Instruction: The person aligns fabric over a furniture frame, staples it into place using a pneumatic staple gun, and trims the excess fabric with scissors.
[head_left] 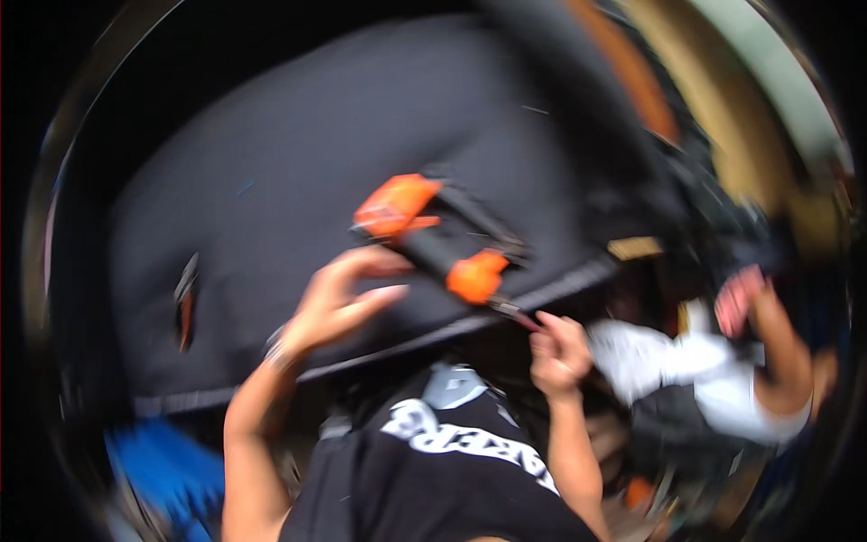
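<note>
1. The whole view is smeared by motion, so fine detail is lost.
2. A wide dark table [289, 181] fills the upper and middle part of the view, with its near edge running slantwise from lower left to the right.
3. An orange and black tool [433, 239] lies on the table close to that near edge, with one orange block at its upper left end, a black middle section and a second orange block at its lower right end.
4. The left hand [339, 303] is raised over the table edge just below the tool; its fingers [379, 294] are spread and loosely curled, and whether the upper ones touch the tool's black middle cannot be told.
5. The right hand [560, 352] sits at the table edge just below the tool's lower right end; its fingers are pressed together, pinching a thin dark pink tip [519, 316] that sticks out from the tool.
6. Another person's arm [777, 352], in a white sleeve, reaches up at the right, well apart from the tool.
7. A small dark and orange object [185, 307] lies on the table far to the left.
8. Something blue [167, 474] shows below the table at the lower left.
</note>
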The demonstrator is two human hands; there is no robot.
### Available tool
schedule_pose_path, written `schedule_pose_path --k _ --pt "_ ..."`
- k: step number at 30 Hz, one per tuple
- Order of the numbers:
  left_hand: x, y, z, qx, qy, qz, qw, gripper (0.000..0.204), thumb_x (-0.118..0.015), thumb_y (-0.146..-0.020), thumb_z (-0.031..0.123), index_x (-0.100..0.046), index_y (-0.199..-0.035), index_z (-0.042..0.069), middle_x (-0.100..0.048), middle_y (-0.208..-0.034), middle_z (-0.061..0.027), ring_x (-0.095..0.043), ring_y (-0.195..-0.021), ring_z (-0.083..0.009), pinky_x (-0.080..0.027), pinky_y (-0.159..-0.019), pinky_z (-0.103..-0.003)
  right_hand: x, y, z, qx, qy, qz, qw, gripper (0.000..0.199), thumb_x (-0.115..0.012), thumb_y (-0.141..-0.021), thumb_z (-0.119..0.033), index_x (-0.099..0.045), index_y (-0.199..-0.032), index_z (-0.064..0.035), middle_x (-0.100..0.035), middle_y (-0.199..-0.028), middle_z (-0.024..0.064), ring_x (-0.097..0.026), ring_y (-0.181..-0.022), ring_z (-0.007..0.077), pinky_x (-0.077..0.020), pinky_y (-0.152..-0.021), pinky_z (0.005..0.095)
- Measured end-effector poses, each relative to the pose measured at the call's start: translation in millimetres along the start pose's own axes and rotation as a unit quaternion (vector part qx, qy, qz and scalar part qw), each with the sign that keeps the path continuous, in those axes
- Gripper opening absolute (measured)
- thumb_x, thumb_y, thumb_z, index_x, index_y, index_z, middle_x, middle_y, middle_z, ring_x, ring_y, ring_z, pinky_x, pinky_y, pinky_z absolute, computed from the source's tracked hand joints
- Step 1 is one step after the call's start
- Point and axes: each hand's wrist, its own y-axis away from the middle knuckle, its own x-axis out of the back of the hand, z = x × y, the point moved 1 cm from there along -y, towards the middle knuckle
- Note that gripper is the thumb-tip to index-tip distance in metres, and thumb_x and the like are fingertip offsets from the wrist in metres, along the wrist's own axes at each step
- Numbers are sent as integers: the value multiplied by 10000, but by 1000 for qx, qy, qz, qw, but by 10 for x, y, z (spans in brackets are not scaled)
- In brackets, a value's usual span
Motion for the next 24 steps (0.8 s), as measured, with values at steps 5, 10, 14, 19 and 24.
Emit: schedule_pose_path --k 5,10,14,19,24 --pt "-314 519 -800 -10 -306 89 948 683 -723 -700 422 -498 -1219 39 -460 -1305 -166 -386 -1252 -329 -305 -1041 -429 -291 120 463 81 -92 13 992 280 -717 -765 -157 -626 -1008 -54 -566 -724 61 -519 -606 226 -434 -560 335" --pt "-507 517 -682 -67 -456 6 887 664 -752 -646 441 -549 -1147 56 -492 -1280 -157 -391 -1237 -359 -294 -1028 -468 -125 653 546 21 -94 78 992 280 -688 -783 -145 -602 -1035 -58 -540 -766 58 -514 -691 236 -449 -655 345" --pt "-501 554 -671 -105 -450 17 887 462 -740 -671 338 -588 -993 42 -569 -1120 -147 -483 -1110 -354 -362 -961 -462 70 1011 609 -44 -137 171 975 257 -685 -775 -60 -615 -1022 -40 -563 -738 56 -524 -631 207 -443 -583 309" --pt "-464 491 -638 -104 -451 27 886 390 -734 -675 276 -582 -946 41 -568 -1052 -142 -497 -1037 -343 -386 -914 -454 146 1317 1368 -261 -173 335 889 77 -600 -869 -88 -594 -904 -20 -643 -856 66 -519 -612 81 -436 -562 217" --pt "-458 515 -619 -74 -451 44 889 373 -735 -652 256 -591 -924 45 -568 -1014 -135 -500 -1010 -331 -387 -900 -440 249 385 2401 -209 -151 290 922 242 -521 -899 -64 -543 -1136 -18 -554 -800 40 -483 -641 83 -402 -552 216"
